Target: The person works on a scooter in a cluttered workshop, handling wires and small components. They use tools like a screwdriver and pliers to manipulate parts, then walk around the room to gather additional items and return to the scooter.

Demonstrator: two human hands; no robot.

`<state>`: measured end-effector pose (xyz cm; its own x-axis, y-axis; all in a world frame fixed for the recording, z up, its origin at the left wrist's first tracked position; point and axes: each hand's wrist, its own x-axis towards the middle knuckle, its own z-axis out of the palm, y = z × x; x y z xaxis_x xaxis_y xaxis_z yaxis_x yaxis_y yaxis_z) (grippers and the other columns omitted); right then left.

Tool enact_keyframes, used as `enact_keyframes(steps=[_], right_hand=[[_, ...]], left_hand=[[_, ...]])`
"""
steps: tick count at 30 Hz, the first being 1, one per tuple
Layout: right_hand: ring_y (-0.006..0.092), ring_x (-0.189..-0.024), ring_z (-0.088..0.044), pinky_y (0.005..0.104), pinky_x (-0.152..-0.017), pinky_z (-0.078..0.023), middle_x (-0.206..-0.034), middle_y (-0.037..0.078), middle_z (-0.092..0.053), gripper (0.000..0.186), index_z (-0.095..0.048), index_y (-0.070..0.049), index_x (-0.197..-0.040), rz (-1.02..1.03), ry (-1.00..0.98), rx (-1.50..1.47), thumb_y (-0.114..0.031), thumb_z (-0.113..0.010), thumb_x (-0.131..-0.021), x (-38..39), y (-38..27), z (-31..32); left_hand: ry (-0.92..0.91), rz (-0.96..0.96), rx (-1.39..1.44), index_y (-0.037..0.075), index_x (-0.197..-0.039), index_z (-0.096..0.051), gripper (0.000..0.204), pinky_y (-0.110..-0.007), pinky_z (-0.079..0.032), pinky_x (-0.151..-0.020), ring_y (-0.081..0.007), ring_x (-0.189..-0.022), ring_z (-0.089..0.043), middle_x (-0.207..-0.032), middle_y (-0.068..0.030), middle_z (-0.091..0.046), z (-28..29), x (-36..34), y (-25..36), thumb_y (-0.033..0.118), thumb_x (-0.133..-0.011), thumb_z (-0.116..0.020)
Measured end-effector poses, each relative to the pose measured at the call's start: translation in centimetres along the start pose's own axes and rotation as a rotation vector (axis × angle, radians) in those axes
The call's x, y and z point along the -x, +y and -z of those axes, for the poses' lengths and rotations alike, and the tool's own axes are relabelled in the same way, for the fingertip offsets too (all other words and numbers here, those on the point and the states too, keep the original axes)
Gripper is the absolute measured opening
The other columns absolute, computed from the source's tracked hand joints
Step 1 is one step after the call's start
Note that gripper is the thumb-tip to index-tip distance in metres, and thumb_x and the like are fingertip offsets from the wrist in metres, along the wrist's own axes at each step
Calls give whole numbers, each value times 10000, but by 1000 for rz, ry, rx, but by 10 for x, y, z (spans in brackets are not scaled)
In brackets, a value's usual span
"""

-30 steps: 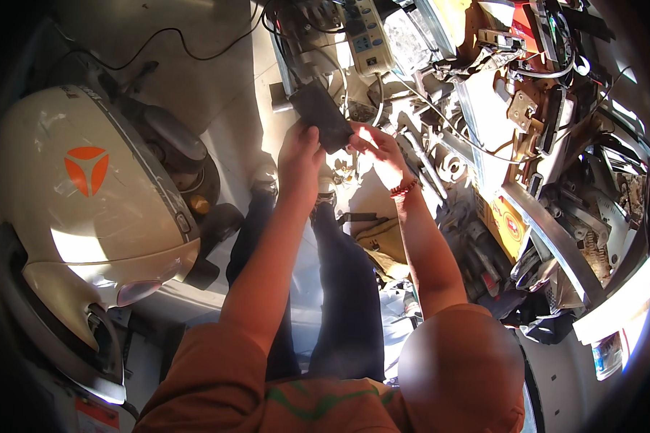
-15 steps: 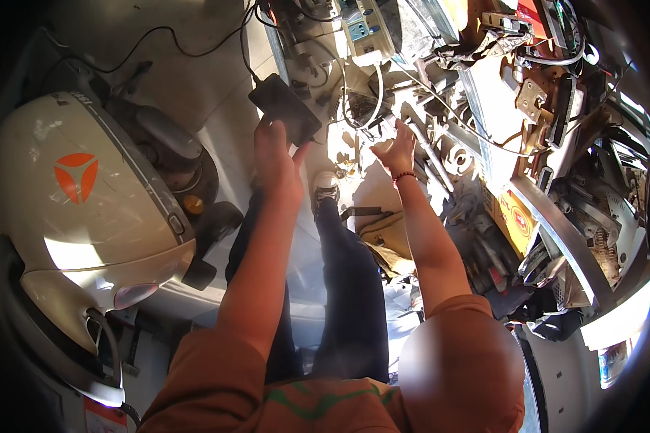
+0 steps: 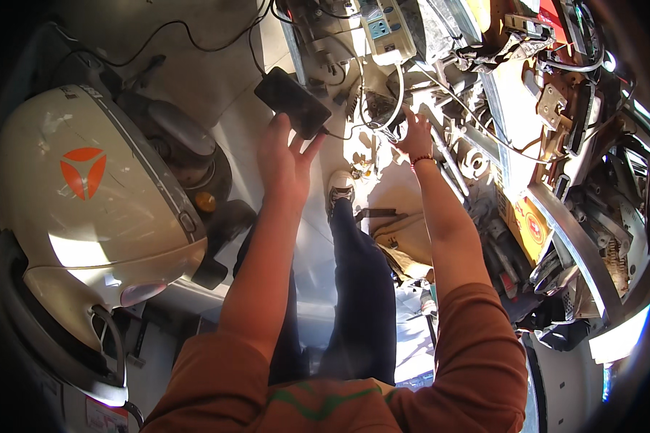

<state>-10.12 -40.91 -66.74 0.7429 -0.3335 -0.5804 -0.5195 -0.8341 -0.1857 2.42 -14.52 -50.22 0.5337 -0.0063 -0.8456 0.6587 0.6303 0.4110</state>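
A flat black power adapter (image 3: pixel 292 102) with cords at two of its corners hangs above the floor. My left hand (image 3: pixel 285 162) is at its lower edge, with some fingers hidden behind it, and appears to hold it. A thin dark cord runs from its right corner towards a looped white cord (image 3: pixel 400 90). My right hand (image 3: pixel 416 138), with a beaded bracelet at the wrist, is beside that loop. Its fingers are apart, and no held thing shows between them. The white cord comes from a pale power strip (image 3: pixel 384 32) with blue sockets, just beyond.
At left stands a cream rounded scooter body (image 3: pixel 87 216) with an orange emblem. Metal parts and tools crowd the right side, with a yellow box (image 3: pixel 523 224) and a curved metal bar (image 3: pixel 578 249) among them. A tan bag (image 3: pixel 404 242) lies by my shoe (image 3: pixel 341 189).
The view has shifted, so most things appear farther right. My left hand covers less of the adapter. My right hand's fingers are more spread, beside the white cord.
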Motion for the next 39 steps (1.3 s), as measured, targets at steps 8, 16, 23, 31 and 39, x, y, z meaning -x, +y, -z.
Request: enact_keyframes(steps=[8, 16, 23, 31, 39], right_hand=[[457, -1223, -375, 477, -1032, -402, -1409, 221, -258, 1042, -311, -259, -1398, 75, 19, 148, -386, -896, -545, -1, -4, -28], [422, -1155, -473, 464, -937, -474, -1266, 155, -476, 707, -579, -316, -1185, 49, 34, -119, -233, -893, -558, -14, 19, -18], [115, -830, -593, 245, -714, -522, -1038, 64, -578, 611, -575, -79, -1208, 8, 428, -964, -84, -866, -671, -9, 3, -3], [217, -1033, -592, 356, -810, -581, -1194, 132, -556, 672, -402, 11, -1298, 148, 55, -1160, 86, -722, -712, -52, 3, 15], [187, -1224, -508, 316, -1046, -405, -1350, 87, -510, 724, -401, 2, -1384, 118, -348, -1114, 21, -752, -751, -62, -51, 40]], left_hand=[[-116, 9, -50, 79, -1179, -539, 262, -458, -498, -978, -238, -1123, -562, -1184, -57, -578, -11, 4, 4, 202, -954, -590], [-124, 175, 90, 72, -1108, -582, 228, -443, -518, -923, -235, -1048, -596, -1119, -63, -622, 4, -6, 1, 194, -915, -595], [-287, 201, 58, 58, -1044, -626, 205, -407, -550, -877, -205, -984, -631, -1046, -60, -671, -2, -3, 7, 209, -906, -601], [-526, 137, -142, 94, -1193, -595, 347, -401, -356, -1049, -163, -1169, -534, -1196, -19, -619, -3, -30, -7, 193, -862, -622], [-654, 265, -257, 130, -1327, -481, 556, -406, -432, -969, -169, -1182, -510, -1247, -10, -566, 3, -84, -48, 314, -836, -666]])
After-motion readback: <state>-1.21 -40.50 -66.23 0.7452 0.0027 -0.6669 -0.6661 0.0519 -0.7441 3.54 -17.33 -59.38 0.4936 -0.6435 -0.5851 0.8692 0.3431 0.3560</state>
